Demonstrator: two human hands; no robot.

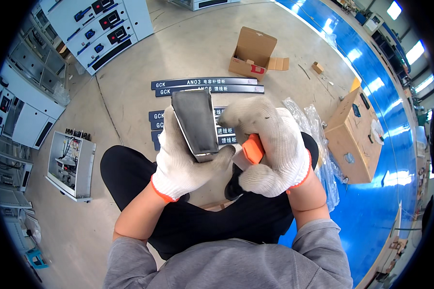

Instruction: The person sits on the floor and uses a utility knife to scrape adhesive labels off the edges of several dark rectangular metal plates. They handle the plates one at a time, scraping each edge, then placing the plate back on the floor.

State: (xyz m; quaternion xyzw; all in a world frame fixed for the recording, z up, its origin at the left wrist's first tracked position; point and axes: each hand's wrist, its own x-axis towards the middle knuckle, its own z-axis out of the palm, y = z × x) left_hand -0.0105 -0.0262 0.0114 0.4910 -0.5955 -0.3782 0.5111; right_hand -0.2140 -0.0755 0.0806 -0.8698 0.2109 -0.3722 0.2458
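Note:
A black, box-shaped part with pale edges (195, 123) is gripped in my left hand (178, 161), its broad dark face turned up. The thumb of that hand lies along its near end. My right hand (267, 139), in a white knitted glove like the left, is closed around an orange handle (253, 149). The working end of this tool is hidden by the fingers, so its kind does not show. The right fingertips sit close to the right side of the black part. Beneath and beyond both hands lie several dark blue nameplate strips (207, 83) on the floor.
An open cardboard box (251, 53) stands ahead. Clear plastic wrap (318, 139) and a wooden crate (354, 137) are at right, beside a blue floor strip (366, 212). An open metal drawer unit with wiring (71, 164) lies at left; cabinets (99, 29) stand beyond.

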